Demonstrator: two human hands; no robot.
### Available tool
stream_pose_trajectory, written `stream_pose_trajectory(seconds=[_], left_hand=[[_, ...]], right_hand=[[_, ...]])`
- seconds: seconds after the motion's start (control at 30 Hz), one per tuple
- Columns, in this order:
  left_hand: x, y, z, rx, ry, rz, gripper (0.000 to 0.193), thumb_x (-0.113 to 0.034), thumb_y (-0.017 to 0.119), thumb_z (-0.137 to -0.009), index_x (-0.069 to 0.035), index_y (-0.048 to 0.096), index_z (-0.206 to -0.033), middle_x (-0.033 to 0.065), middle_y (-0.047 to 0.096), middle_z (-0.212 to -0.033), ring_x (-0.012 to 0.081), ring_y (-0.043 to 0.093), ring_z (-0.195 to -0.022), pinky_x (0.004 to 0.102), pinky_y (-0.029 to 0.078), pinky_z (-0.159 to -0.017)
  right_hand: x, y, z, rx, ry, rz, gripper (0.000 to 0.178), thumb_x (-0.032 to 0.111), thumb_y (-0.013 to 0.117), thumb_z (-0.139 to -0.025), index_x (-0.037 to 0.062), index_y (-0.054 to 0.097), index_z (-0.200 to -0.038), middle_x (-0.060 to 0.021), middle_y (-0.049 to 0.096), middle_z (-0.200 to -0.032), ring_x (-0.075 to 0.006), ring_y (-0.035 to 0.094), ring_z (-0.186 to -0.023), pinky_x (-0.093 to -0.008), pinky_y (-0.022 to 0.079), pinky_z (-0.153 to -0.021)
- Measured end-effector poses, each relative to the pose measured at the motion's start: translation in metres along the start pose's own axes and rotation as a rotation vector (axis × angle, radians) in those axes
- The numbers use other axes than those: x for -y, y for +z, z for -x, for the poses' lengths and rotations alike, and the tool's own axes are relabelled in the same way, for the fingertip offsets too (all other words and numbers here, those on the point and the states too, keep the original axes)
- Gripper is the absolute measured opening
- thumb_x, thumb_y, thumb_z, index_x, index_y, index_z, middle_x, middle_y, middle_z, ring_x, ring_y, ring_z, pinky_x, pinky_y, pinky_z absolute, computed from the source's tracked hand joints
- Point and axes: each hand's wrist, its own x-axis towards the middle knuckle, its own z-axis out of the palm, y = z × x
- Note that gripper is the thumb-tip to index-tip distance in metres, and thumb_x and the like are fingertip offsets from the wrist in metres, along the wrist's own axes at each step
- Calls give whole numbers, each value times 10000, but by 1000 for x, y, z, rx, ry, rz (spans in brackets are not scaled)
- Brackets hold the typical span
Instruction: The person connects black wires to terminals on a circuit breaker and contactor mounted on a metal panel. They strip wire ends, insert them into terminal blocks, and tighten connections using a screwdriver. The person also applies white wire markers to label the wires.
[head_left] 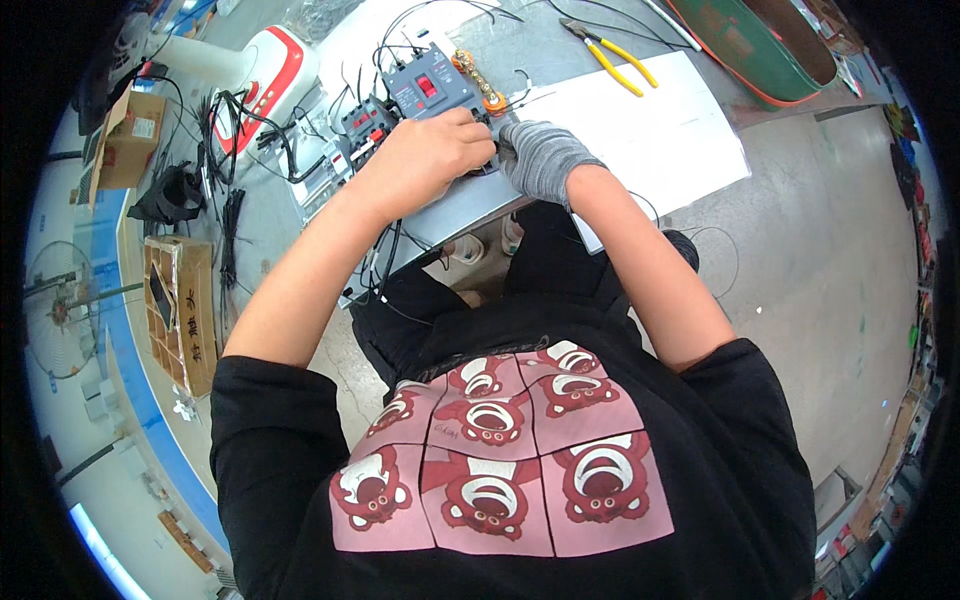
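My bare left hand is closed at the near edge of a dark grey circuit breaker with a red switch. Its fingertips meet those of my right hand, which wears a grey knit glove and is also closed. Whatever they pinch between them is hidden by the fingers. A smaller block with red parts, wired in black, sits left of the breaker on a metal mounting plate. Along the breaker's right side are copper-coloured metal parts.
Yellow-handled cutting pliers lie beyond my right hand, partly over white paper. A green bin stands far right. At left are a white and red fan base, black cables and cardboard boxes.
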Motion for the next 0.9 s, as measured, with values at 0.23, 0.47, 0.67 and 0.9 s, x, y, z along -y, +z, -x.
stream_pose_trajectory(seconds=[0.23, 0.47, 0.67, 0.9], left_hand=[[3, 1, 3, -20, 6, 69, 299, 39, 615, -690, -57, 605, -974, 24, 623, -1036, 230, 581, -1027, 345, 547, -741], [5, 4, 6, -120, 75, 77, 204, -19, 600, -726, -49, 606, -928, 29, 604, -991, 222, 576, -1030, 341, 550, -753], [5, 6, 12, -111, 148, 70, 165, -68, 588, -738, -59, 595, -903, 20, 609, -1067, 211, 571, -1069, 333, 519, -844], [-46, 29, 43, -378, -227, 105, 241, -86, 662, -726, -62, 590, -955, 72, 577, -1033, 254, 583, -1000, 368, 495, -841]], right_hand=[[5, 4, 2, -130, 34, 8, 201, 177, 537, -869, 18, 622, -957, -229, 656, -898, -396, 637, -876, -455, 508, -790], [4, 4, -4, -186, 36, 8, 202, 133, 529, -872, 17, 611, -1016, -234, 649, -961, -399, 629, -914, -453, 503, -827], [9, -2, -2, -164, 6, 102, 242, 124, 547, -874, 29, 580, -1093, -226, 625, -1059, -406, 626, -931, -464, 508, -821], [8, -5, 1, -231, -128, 169, 322, -6, 564, -822, 51, 576, -1138, -187, 615, -1144, -331, 665, -965, -430, 550, -802]])
